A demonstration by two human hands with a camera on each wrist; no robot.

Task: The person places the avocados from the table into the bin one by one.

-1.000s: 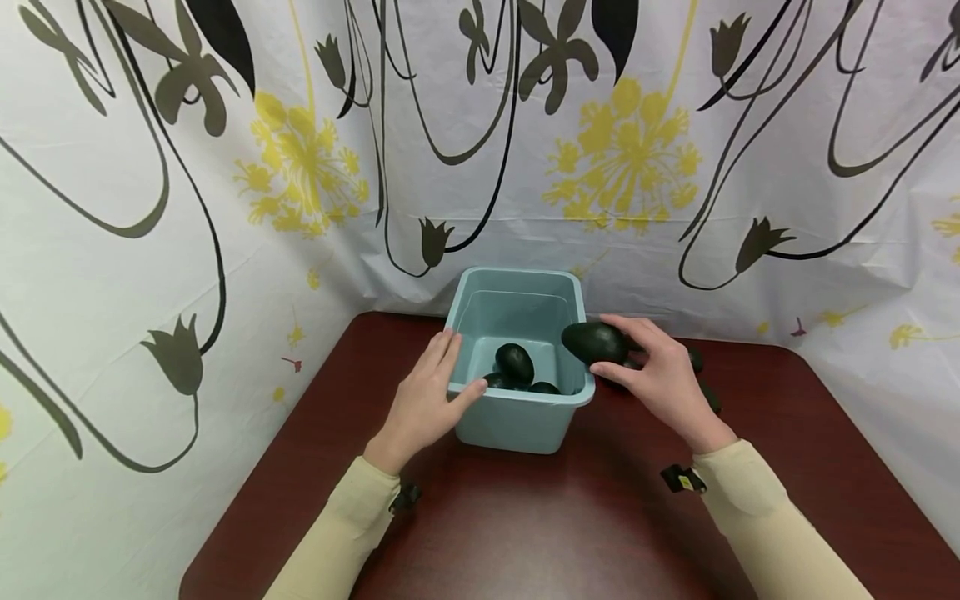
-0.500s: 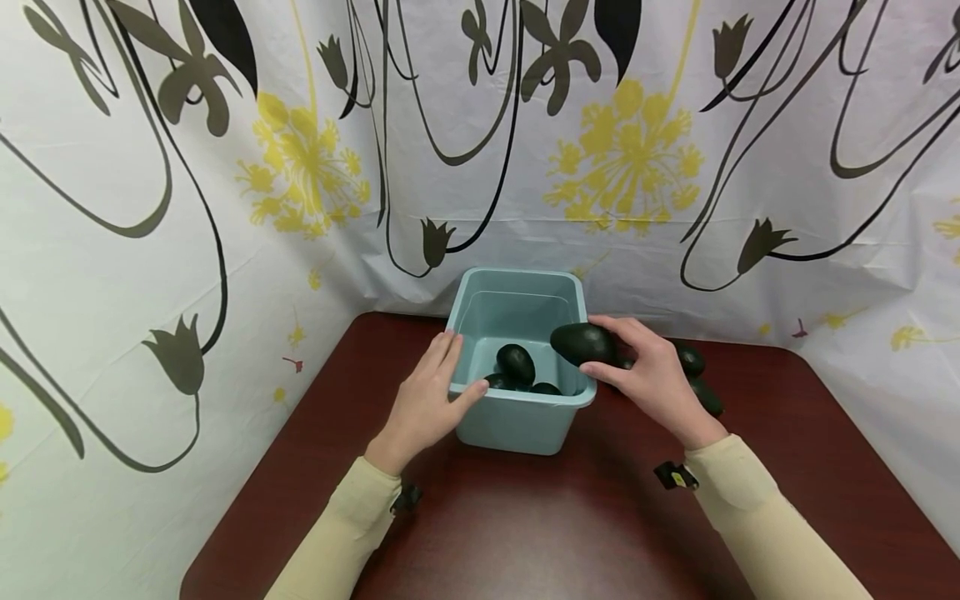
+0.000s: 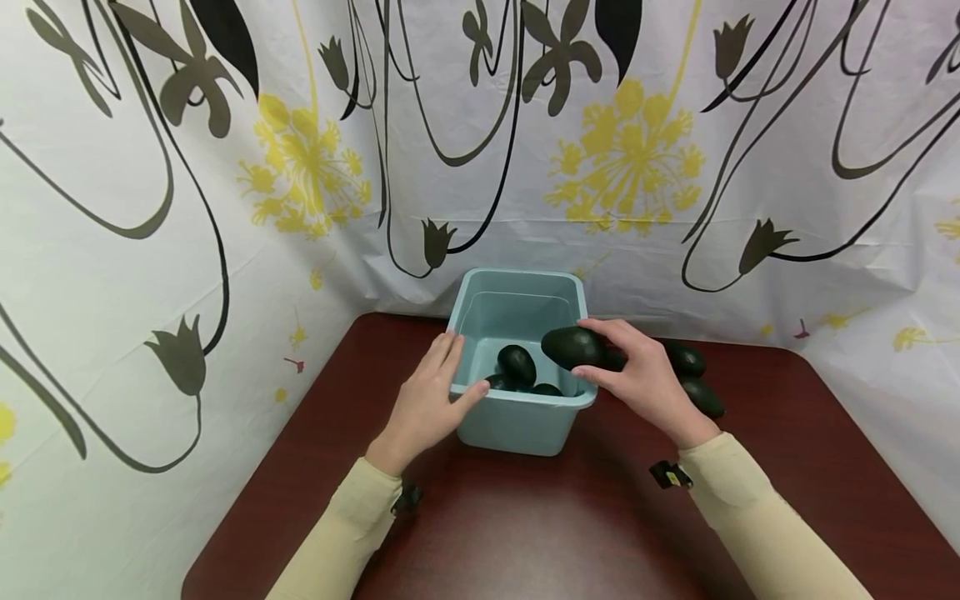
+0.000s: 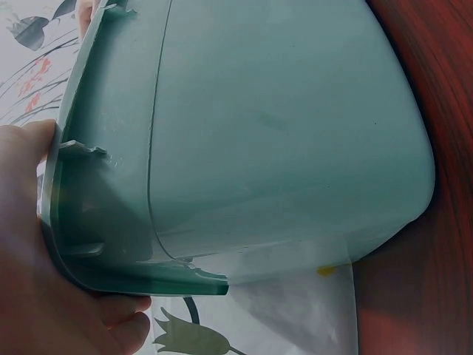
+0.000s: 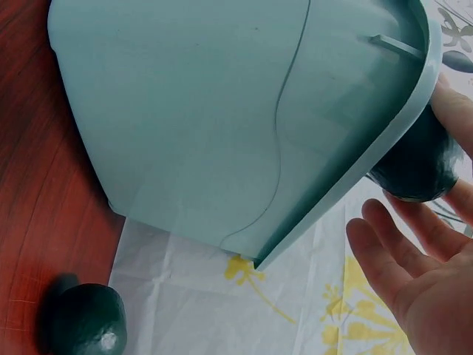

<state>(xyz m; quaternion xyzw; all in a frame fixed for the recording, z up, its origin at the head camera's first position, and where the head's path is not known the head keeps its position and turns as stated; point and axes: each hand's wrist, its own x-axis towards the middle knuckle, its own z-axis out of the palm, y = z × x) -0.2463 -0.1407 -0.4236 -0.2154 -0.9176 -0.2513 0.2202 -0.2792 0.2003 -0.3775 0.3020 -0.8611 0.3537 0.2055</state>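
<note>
In the head view my right hand (image 3: 643, 373) pinches a dark green avocado (image 3: 572, 347) between thumb and fingers, over the right rim of a light blue plastic bin (image 3: 517, 425). The right wrist view shows the held avocado (image 5: 420, 159) partly behind the bin's rim. My left hand (image 3: 426, 400) rests on the bin's front left corner with its fingers fairly straight along the rim. Inside the bin lie several avocados (image 3: 517, 365), the lower ones partly hidden by the front wall. From the left wrist, the left hand (image 4: 44, 244) shows at the bin's rim.
More avocados (image 3: 702, 397) lie on the dark red-brown table (image 3: 480, 533) to the right of the bin, partly behind my right hand. A white curtain (image 3: 480, 192) with flower prints hangs behind the table and along its sides.
My right hand has moved left with the avocado, from the bin's right edge to over its opening. Avocados on the table behind it show more. The left hand stays in place.
</note>
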